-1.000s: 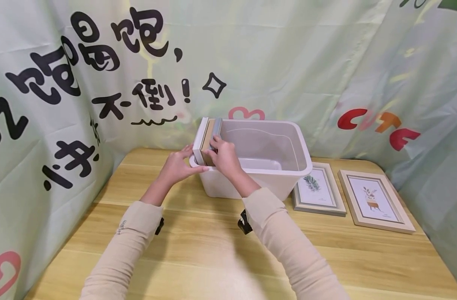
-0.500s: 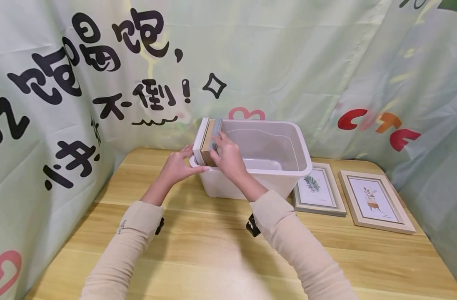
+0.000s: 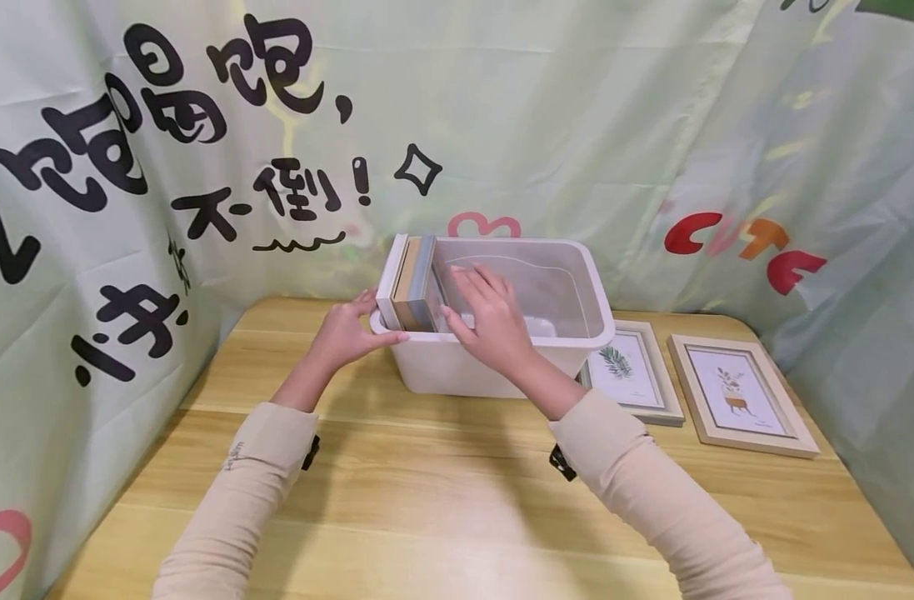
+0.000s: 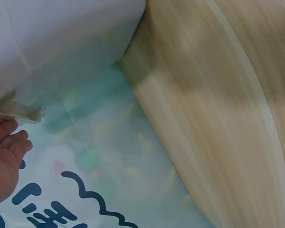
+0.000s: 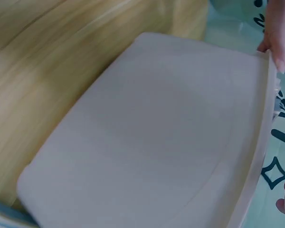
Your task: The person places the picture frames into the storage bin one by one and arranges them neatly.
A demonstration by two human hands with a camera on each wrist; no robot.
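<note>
In the head view, a white plastic bin (image 3: pixel 464 367) stands on the table. Several picture frames are upright on edge at its left end: a white frame (image 3: pixel 392 279), a tan frame (image 3: pixel 409 275) and a grey-blue frame (image 3: pixel 425 283). My left hand (image 3: pixel 344 333) grips the bin's front left corner, thumb along the front rim; the left wrist view has its fingers (image 4: pixel 12 142) bent at the rim's edge. My right hand (image 3: pixel 494 321), fingers extended, is over the bin just right of the grey-blue frame. Whether its thumb touches that frame, I cannot tell.
Right of the bin, a grey picture frame (image 3: pixel 629 371) with a leaf print lies flat, partly behind the bin. Beside it lies a light wood picture frame (image 3: pixel 741 396) with a potted plant print. A printed curtain (image 3: pixel 561 108) hangs behind the wooden table (image 3: pixel 427 517).
My right hand has moved right, off the tan and grey-blue frames, and its fingers have straightened. The left hand keeps its place on the rim. The head view has shifted slightly.
</note>
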